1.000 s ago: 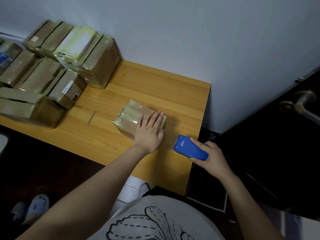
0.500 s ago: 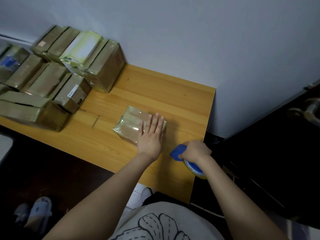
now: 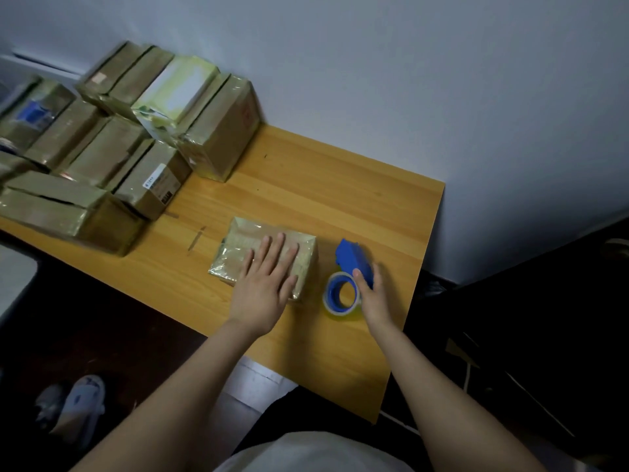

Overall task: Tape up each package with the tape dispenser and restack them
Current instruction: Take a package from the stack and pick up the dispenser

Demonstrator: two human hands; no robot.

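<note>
Head view, the only one supplied; clock positions are read on the frame, with 12 toward the wall.

1. Table [image 3: 343, 195]: one, wooden, with its far edge against the pale wall [image 3: 408, 80].
2. Package [image 3: 238, 248]: one lies apart from the others, flat on the table a little toward 6 o'clock of the table's centre. It is wrapped in glossy tape. Its long axis runs roughly from 10 to 4 o'clock.
3. Left hand [image 3: 263, 289]: it lies palm down on the package's near right half, with the fingers straight and slightly spread, pressing flat and grasping nothing.
4. Tape dispenser [image 3: 352, 262]: one, blue, at 3 o'clock of the package, just beside it and apart from it. Its long axis runs about 6 to 12 o'clock, with the blue head pointing to 11–12 o'clock, toward the wall. The tape roll [image 3: 328, 296], one in number, is at the near end with its open core facing up.
5. Right hand [image 3: 374, 298]: it grips the dispenser body, thumb on the near face and fingers curled round the far side.
6. Stacked packages [image 3: 218, 137]: these are grouped at 10 o'clock on the table, in taped brown wrapping, and one has a pale top. At least nine can be counted. The frame edge and blur make an exact count unsafe.
7. Floor at 7 o'clock: light slippers [image 3: 81, 401], apparently two.
</note>
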